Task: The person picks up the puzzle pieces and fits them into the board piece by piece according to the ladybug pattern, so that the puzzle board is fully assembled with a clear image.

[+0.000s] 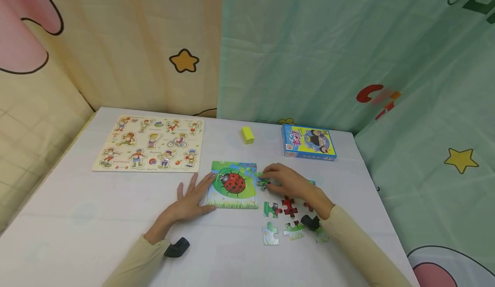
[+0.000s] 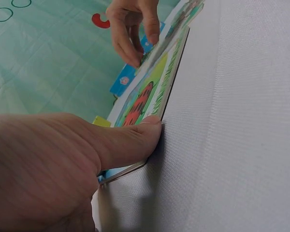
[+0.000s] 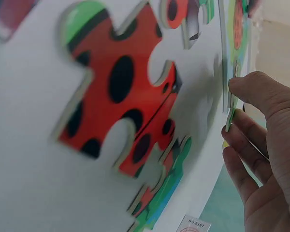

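Observation:
A square ladybug picture board (image 1: pixel 235 202) lies in the middle of the table. My left hand (image 1: pixel 189 203) rests at its left side with fingers spread, and in the left wrist view the thumb (image 2: pixel 135 137) lies along the board's near edge. Just right of the board, my right hand (image 1: pixel 290 180) pinches a small green jigsaw piece (image 1: pixel 263 184) between thumb and fingers. The right wrist view shows that piece edge-on, close to the board. Loose jigsaw pieces lie below the right hand, among them a red, black-spotted one (image 3: pixel 121 77); the forearm partly hides some.
A wooden board with sports figures (image 1: pixel 148 145) lies at the back left. Behind the ladybug board stands a yellow block (image 1: pixel 247 135). At the back right is a blue and yellow box (image 1: pixel 309 142). Curtains (image 1: pixel 290 63) hang behind the table's far edge.

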`<state>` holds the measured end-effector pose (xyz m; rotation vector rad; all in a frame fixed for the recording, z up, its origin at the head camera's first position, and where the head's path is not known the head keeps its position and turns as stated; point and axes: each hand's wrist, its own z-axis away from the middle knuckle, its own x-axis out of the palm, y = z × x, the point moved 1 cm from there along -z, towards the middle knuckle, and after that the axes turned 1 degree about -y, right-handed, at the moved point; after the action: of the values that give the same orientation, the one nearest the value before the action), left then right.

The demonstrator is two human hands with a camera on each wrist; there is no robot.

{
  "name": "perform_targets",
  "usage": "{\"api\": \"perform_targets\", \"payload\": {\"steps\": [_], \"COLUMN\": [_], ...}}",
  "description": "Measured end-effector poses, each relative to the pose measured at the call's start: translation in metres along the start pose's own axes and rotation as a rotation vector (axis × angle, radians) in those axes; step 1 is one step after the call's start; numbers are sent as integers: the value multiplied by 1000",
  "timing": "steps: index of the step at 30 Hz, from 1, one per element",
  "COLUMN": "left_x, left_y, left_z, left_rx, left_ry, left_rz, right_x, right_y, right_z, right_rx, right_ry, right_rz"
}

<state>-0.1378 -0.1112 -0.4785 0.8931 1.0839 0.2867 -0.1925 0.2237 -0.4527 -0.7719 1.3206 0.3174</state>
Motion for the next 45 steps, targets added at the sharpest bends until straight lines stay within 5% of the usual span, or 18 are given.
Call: {"api": "perform_targets", "payload": {"steps": [25,45], "left_x": [1,1], "left_y": [-2,-3], "left_z": [-1,1], "left_rx": [-7,-4], "left_ry": [8,4], "left_rz": [-2,-22], "right_x": [3,9], "right_y": [-29,-60], "right_z": [-55,-97], "right_rx": [-98,-35], "right_ry": [24,-72], "right_rz": [11,37]}}
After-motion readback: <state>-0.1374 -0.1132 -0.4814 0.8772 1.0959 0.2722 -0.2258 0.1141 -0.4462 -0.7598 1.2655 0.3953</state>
